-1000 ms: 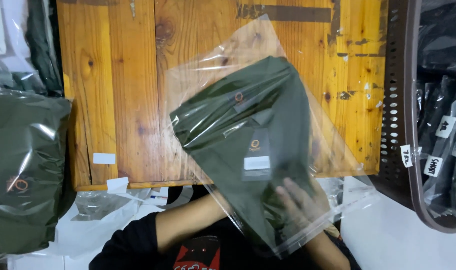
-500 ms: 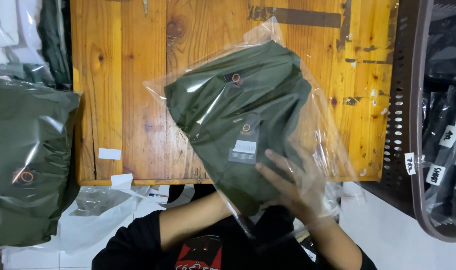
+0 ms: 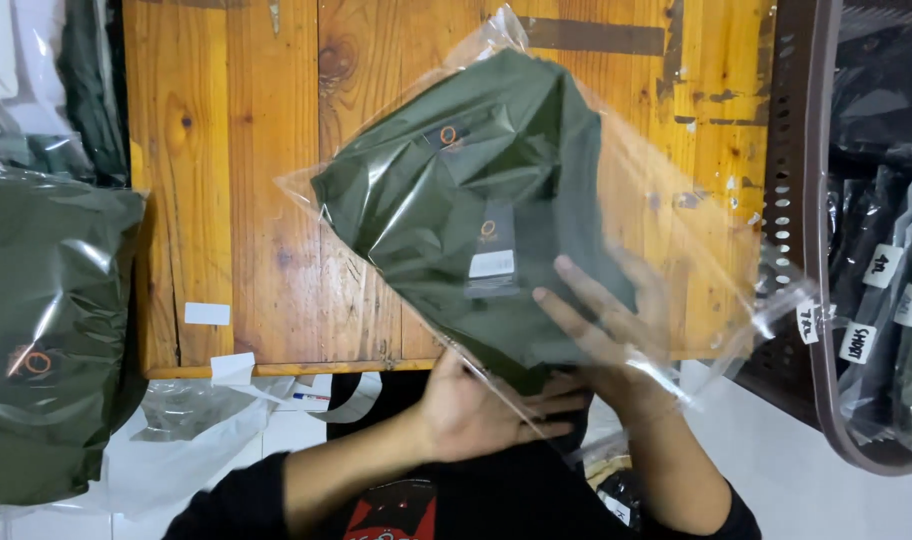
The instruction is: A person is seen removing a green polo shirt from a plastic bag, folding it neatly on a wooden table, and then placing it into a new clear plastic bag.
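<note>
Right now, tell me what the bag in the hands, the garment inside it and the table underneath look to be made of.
Bag: thin clear plastic film, glossy; it creases, glares and shows the right hand through it.
Garment: dark green woven or knit fabric, matte, softly folded; fibre unclear.
Table: orange-toned wood planks with visible grain and knots, probably varnished, worn in spots.

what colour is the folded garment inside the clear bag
Dark olive green garment, with a small orange emblem; head view.

Clear plastic bag (image 3: pixel 666 210) with folded dark green garment (image 3: pixel 456 190), small grey-white tag (image 3: pixel 492 264), over wooden table. Bagged green garment stack (image 3: pixel 46 330) left. White size labels (image 3: pixel 881 266) on dark packages, basket right.
</note>
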